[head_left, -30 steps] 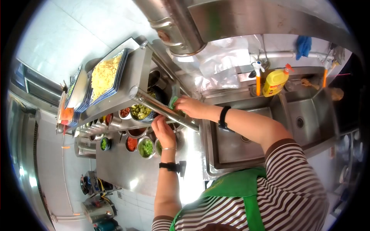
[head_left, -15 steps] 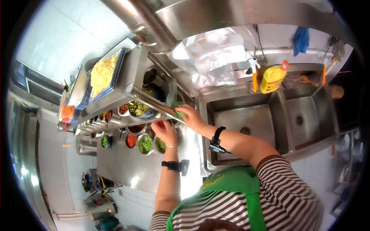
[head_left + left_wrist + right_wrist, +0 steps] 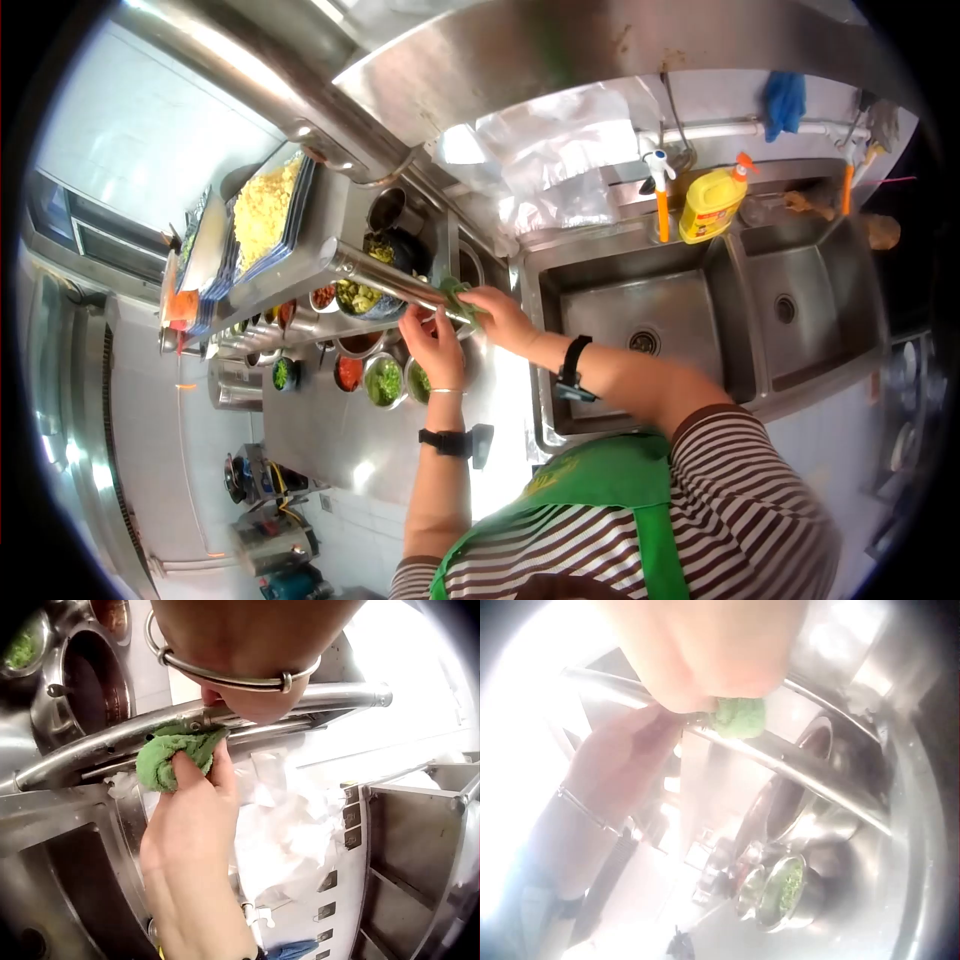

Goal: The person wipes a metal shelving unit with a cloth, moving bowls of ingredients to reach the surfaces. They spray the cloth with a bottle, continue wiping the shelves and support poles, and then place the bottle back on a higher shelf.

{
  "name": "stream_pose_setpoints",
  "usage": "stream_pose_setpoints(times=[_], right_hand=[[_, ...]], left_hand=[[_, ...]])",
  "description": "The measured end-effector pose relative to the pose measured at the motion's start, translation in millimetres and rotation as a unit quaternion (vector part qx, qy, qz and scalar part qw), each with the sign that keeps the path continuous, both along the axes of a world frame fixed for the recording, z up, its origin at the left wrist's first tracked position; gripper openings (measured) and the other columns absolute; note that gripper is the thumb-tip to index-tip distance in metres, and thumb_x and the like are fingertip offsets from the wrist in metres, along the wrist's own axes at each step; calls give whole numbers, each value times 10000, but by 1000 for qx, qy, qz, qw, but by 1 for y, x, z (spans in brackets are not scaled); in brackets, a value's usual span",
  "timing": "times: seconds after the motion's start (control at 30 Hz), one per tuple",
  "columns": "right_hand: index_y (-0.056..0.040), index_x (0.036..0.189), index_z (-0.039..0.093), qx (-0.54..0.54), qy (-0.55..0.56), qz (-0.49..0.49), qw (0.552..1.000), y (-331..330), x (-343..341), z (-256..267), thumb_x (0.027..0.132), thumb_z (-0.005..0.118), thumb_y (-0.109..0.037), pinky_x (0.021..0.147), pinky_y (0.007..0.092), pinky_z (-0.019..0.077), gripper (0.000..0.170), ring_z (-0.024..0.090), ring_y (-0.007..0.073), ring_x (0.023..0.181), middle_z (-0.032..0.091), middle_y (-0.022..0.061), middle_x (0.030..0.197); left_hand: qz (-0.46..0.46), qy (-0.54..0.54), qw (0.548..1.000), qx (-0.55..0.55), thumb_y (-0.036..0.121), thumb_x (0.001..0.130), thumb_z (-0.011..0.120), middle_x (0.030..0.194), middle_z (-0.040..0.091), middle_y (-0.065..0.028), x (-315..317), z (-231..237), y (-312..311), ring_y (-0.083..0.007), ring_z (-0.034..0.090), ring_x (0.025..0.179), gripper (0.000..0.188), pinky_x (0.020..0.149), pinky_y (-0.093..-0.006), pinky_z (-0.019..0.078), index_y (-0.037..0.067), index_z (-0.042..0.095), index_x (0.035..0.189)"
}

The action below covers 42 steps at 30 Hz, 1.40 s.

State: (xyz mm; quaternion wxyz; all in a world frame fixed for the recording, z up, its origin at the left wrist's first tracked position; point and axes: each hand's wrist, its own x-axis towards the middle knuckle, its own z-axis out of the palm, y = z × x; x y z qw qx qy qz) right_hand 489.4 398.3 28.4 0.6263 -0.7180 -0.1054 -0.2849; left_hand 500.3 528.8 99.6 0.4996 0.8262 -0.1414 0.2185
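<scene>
Pinched in the fingers of the right hand point(image 3: 503, 319) is a crumpled green cloth point(image 3: 169, 761), which lies against the round metal rail point(image 3: 385, 285) of the shelf. The left hand point(image 3: 436, 355), with a thin bangle at its wrist, is raised at the same rail, close to the cloth. In the left wrist view the left hand point(image 3: 247, 652) is above the rail, its fingers mostly hidden. The right wrist view shows the left hand point(image 3: 619, 761) reaching the rail behind the right hand point(image 3: 712, 656), so its grip is unclear.
Bowls of chopped greens point(image 3: 384, 381) and red food point(image 3: 348, 373) stand below the shelf. A tray of yellow food point(image 3: 265, 215) sits on top. At the right are a double sink point(image 3: 650, 300) and a yellow bottle point(image 3: 708, 208).
The right hand and the green cloth have come down from the shelf's corner onto the rail. The left hand has shifted slightly beside it, and the head view has tilted.
</scene>
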Motion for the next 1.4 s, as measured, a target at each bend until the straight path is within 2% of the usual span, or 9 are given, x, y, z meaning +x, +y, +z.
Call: stream_pose_setpoints(times=[0.17, 0.27, 0.5, 0.63, 0.67, 0.83, 1.13, 1.33, 1.4], right_hand=[[-30, 1230, 605, 7, 142, 7, 990, -30, 12, -6, 823, 634, 5, 846, 378, 528, 410, 661, 340, 984, 656, 188, 1112], [12, 1241, 584, 268, 134, 75, 951, -14, 7, 37, 879, 705, -112, 843, 333, 514, 401, 632, 185, 974, 646, 113, 1096], [-33, 1040, 612, 102, 3, -3, 995, 14, 15, -7, 806, 582, 97, 914, 350, 478, 270, 597, 298, 1041, 581, 129, 1052], [-49, 1093, 663, 91, 269, 59, 957, -18, 9, -12, 799, 666, -27, 881, 371, 500, 295, 638, 310, 1009, 633, 158, 1062], [-7, 1217, 630, 104, 239, 36, 965, -16, 11, -3, 855, 683, -73, 932, 326, 495, 372, 615, 217, 1087, 634, 145, 1162], [-1, 1223, 614, 94, -35, -42, 994, 20, 10, 54, 911, 631, -56, 956, 349, 480, 316, 601, 307, 1113, 586, 161, 1208], [-26, 1125, 638, 29, 80, -54, 995, -22, 54, 21, 805, 666, -23, 914, 366, 484, 321, 620, 301, 1045, 631, 166, 1076], [-23, 1273, 620, 281, 220, -47, 933, -41, 128, 42, 863, 670, -35, 921, 363, 508, 413, 647, 268, 1079, 677, 178, 1183], [-32, 1269, 630, 207, 148, -86, 963, -20, 116, 29, 854, 644, 13, 963, 353, 494, 417, 627, 277, 1141, 662, 171, 1228]], left_hand=[[5, 17, 1000, 21, 86, 934, 665, 1088, 563, -126, 5, -1, -1, -168, 601, 810, 344, 719, -296, 516, -44, 537, 1226], [4, 34, 999, 10, 90, 948, 646, 1081, 606, -134, 4, -6, 2, -169, 609, 805, 335, 721, -302, 513, -41, 545, 1239], [5, 41, 998, 37, 95, 965, 620, 1077, 609, -146, 7, -14, 11, -172, 606, 790, 388, 716, -314, 507, -32, 532, 1321], [-4, 36, 998, 47, 95, 971, 615, 1114, 620, -162, 13, -16, 11, -187, 615, 784, 398, 718, -319, 510, -36, 524, 1336], [-14, 23, 999, 29, 100, 969, 617, 1104, 627, -160, 12, -18, 13, -190, 625, 798, 401, 728, -319, 512, -36, 526, 1336], [-10, 6, 998, 59, 64, 937, 626, 1090, 651, -157, 11, -20, 21, -206, 651, 862, 411, 759, -319, 515, -24, 543, 1330], [14, 20, 997, 78, 92, 936, 684, 992, 674, -126, 4, 0, 0, -169, 673, 823, 274, 734, -296, 531, -34, 568, 1151], [45, -1, 992, 121, 148, 864, 763, 1001, 591, -167, 6, 2, -3, -250, 659, 731, 379, 678, -356, 531, -41, 568, 1128], [51, -9, 988, 142, 155, 864, 764, 996, 588, -171, 8, 0, 0, -258, 653, 739, 381, 674, -358, 531, -43, 567, 1123]])
